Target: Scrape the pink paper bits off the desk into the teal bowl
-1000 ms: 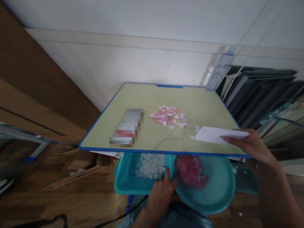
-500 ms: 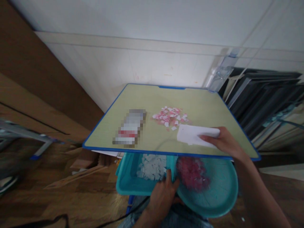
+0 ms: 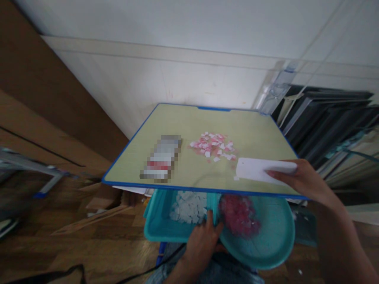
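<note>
Teal trays [image 3: 166, 230] sit below our desk [image 3: 189, 126] edge; our left hand [image 3: 204, 242] grips where the 2 meet, white bits left, pink bits right. Pink-and-white scraps [image 3: 213, 146] lie mid-desk. Our right hand [image 3: 304, 179] pinches a white card [image 3: 253, 169] just beside them.

Counts on and under the bench

One bench [image 3: 189, 122], one white card [image 3: 254, 170], one blurred packet [image 3: 161, 157], two teal containers: a tray [image 3: 154, 228] and a round dish [image 3: 275, 232]; three heaps of paper bits: mixed [image 3: 213, 146], white [image 3: 188, 207], pink [image 3: 238, 215]; two hands.
</note>
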`<state>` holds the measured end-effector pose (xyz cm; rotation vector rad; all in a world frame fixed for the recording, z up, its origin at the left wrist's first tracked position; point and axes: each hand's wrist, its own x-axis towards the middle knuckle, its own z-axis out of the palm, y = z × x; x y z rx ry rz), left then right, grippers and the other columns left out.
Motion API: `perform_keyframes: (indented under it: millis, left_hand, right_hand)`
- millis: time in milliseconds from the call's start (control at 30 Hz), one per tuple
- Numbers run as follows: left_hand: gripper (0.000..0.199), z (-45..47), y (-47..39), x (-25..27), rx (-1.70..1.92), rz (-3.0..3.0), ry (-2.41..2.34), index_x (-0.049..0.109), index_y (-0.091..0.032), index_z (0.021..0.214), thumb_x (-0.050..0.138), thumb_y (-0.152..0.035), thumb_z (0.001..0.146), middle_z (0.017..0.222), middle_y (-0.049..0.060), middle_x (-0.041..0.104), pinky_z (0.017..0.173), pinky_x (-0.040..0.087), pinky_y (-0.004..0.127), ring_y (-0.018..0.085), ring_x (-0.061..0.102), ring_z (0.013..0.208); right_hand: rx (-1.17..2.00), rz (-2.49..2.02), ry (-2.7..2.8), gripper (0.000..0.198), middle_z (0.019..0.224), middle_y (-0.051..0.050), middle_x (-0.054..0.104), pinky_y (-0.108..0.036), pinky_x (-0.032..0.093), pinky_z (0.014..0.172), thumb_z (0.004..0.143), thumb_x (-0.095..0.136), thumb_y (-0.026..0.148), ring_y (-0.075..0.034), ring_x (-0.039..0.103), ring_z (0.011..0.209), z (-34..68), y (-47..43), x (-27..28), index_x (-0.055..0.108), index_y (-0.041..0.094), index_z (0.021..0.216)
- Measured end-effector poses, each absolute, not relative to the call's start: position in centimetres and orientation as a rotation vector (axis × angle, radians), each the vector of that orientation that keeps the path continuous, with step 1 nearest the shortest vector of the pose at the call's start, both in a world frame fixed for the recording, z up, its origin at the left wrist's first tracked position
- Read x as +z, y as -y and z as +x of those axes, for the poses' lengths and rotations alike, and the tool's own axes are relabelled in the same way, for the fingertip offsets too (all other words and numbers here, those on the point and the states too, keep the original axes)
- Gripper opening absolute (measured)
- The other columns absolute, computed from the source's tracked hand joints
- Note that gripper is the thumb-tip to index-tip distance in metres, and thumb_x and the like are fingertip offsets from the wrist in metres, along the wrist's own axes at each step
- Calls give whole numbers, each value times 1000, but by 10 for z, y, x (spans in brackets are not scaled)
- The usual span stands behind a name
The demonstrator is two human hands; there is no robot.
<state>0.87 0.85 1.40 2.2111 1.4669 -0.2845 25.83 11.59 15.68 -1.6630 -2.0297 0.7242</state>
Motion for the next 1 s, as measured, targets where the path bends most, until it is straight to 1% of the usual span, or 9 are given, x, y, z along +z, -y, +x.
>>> perform_keyframes:
  millis: [100,267,367,433,567,667,767,833,1000]
  left_hand:
    - [60,9,-8,12,-265,2209,-1467,43,-30,121,65,-44,67,135,18,30,71,51,40,27,61,88]
    - [62,9,-6,8,-251,2246,-1487,43,-30,121,66,-46,66,134,18,31,69,51,40,27,61,87]
    - [62,10,-5,9,-253,2252,-1485,43,-29,121,65,-47,66,133,19,31,68,52,40,27,61,84]
    - [61,10,-5,10,-244,2253,-1485,44,-29,121,64,-47,66,132,18,32,68,52,39,27,61,84]
    - [57,9,-4,9,-230,2264,-1483,44,-30,120,62,-47,69,132,17,32,68,52,38,25,61,85]
    - [61,9,-4,8,-210,2288,-1469,44,-29,119,64,-49,66,133,18,32,65,52,38,25,62,81]
    - [62,9,-4,8,-183,2313,-1461,45,-27,117,65,-51,63,131,18,35,64,53,38,26,62,81]
    - [61,9,-4,8,-192,2320,-1450,46,-27,116,63,-52,64,130,19,35,62,53,38,27,62,80]
    - [61,9,-4,10,-189,2326,-1467,45,-27,118,63,-52,65,129,19,37,62,53,38,26,62,80]
  right_hand:
    - [719,-1663,2065,36,63,-4,68,-27,44,49,71,58,48,-21,60,58,255,-119,156,70,14,69]
    - [734,-1601,2093,31,67,-2,69,-25,43,51,73,56,44,-18,59,59,235,-127,156,70,16,77]
    - [729,-1537,2103,29,56,-1,63,-23,39,47,74,55,41,-15,55,51,201,-131,150,67,16,67]
    - [793,-1426,2126,28,55,-1,62,-23,39,47,74,54,39,-15,54,52,176,-134,144,64,16,61]
    - [884,-1308,2144,25,58,-1,61,-23,40,49,73,55,37,-14,54,53,143,-140,137,62,17,60]
    - [889,-1327,2044,24,55,-1,58,-21,36,45,70,58,37,-12,50,49,140,-145,136,61,15,60]
    - [848,-1371,1983,27,49,0,53,-21,32,41,67,60,38,-10,45,45,145,-149,133,59,14,56]
    - [847,-1399,1970,28,48,1,52,-21,33,42,67,60,38,-10,45,45,148,-150,128,58,14,55]
    - [986,-1398,1993,26,51,0,54,-22,36,44,66,60,38,-11,48,47,146,-147,124,60,13,58]
